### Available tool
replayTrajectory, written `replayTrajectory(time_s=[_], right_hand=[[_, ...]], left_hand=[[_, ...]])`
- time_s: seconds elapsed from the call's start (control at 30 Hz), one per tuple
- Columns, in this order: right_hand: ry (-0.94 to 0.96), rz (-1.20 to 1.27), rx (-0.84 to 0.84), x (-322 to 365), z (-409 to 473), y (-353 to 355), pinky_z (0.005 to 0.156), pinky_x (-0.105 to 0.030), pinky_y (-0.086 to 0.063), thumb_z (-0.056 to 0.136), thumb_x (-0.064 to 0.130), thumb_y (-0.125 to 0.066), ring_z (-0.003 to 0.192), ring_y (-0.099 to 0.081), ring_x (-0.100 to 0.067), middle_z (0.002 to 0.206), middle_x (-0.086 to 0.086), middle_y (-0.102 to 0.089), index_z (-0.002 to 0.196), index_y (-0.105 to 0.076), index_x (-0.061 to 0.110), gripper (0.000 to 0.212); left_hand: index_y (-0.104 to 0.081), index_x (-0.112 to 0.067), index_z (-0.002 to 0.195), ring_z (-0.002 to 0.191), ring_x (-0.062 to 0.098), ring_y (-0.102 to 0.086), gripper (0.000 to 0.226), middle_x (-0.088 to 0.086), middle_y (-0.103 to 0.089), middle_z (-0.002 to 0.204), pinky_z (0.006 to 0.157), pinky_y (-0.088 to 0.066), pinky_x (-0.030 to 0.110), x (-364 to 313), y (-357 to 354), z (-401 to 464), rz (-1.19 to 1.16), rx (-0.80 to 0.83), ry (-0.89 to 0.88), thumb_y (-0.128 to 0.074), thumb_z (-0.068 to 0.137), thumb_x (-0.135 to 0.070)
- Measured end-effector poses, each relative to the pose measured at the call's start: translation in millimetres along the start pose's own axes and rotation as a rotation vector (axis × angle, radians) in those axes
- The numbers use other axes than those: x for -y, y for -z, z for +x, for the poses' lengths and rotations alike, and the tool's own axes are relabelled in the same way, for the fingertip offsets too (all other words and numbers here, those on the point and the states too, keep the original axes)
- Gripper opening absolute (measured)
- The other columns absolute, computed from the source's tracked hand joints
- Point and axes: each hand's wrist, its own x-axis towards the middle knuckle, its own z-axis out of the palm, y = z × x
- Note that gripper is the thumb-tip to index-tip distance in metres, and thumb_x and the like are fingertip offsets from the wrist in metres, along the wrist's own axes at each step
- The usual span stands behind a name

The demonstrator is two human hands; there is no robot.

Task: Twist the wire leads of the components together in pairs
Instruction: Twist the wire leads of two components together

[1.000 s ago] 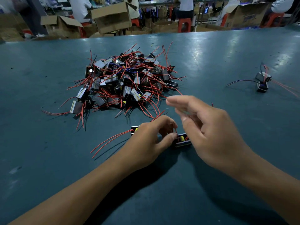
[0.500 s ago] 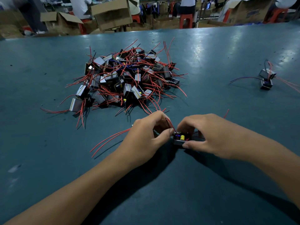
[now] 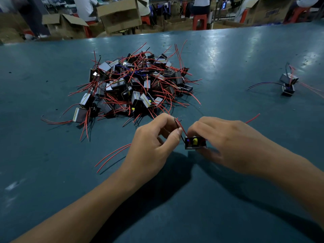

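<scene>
Head view: right hand grips small component on teal surface, fingers curled over its far side. Left hand, just beside, pinches red wire lead rising from component between thumb and forefinger. Farther: big component pile. Far right: two components.
</scene>
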Motion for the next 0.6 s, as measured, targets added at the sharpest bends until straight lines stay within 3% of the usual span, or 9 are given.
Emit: replayTrajectory(time_s=[0.1,0.17,0.27,0.43,0.6], right_hand=[[-0.061,0.162,0.014,-3,0,-6,0.080,-0.038,-0.052,0.090,0.027,-0.064,0.096,-0.058,-0.015,0.104,0.008,-0.056,0.114,-0.057,0.023,0.025],[-0.105,0.307,-0.015,-1,2,-11,0.088,-0.028,-0.046,0.092,0.028,-0.066,0.100,-0.056,-0.007,0.105,0.011,-0.057,0.109,-0.060,0.025,0.019],[-0.187,0.416,-0.092,4,5,-18,0.082,-0.025,-0.044,0.094,0.025,-0.065,0.090,-0.058,-0.005,0.093,0.011,-0.062,0.096,-0.065,0.023,0.002],[-0.270,0.551,-0.072,-4,5,-19,0.081,-0.032,-0.051,0.092,0.022,-0.068,0.086,-0.066,-0.010,0.086,0.010,-0.067,0.088,-0.068,0.022,0.004],[-0.113,0.522,0.174,-20,0,-6,0.085,-0.018,-0.049,0.086,0.024,-0.076,0.106,-0.061,-0.005,0.112,0.014,-0.064,0.096,-0.071,0.027,0.012]], left_hand=[[-0.060,-0.018,0.084,0.063,0.027,-0.059,0.008,0.000,-0.061,0.070,0.054,-0.049,0.047,1,1,0,-0.055,0.031,0.047,-0.063,0.090,-0.022],[-0.059,-0.014,0.083,0.060,0.019,-0.059,0.011,0.000,-0.063,0.068,0.055,-0.049,0.042,2,0,0,-0.057,0.066,0.067,-0.065,0.089,-0.020],[-0.056,-0.010,0.082,0.058,0.022,-0.066,0.016,0.008,-0.066,0.065,0.055,-0.053,0.044,4,-3,-1,-0.097,0.112,0.100,-0.068,0.092,-0.016],[-0.059,-0.010,0.084,0.062,0.029,-0.069,0.013,0.007,-0.069,0.067,0.059,-0.056,0.051,6,4,1,-0.069,0.114,0.095,-0.065,0.090,-0.020],[-0.062,-0.015,0.086,0.069,0.021,-0.073,0.009,0.003,-0.072,0.075,0.063,-0.059,0.047,10,11,3,-0.030,0.109,0.104,-0.067,0.093,-0.018]])
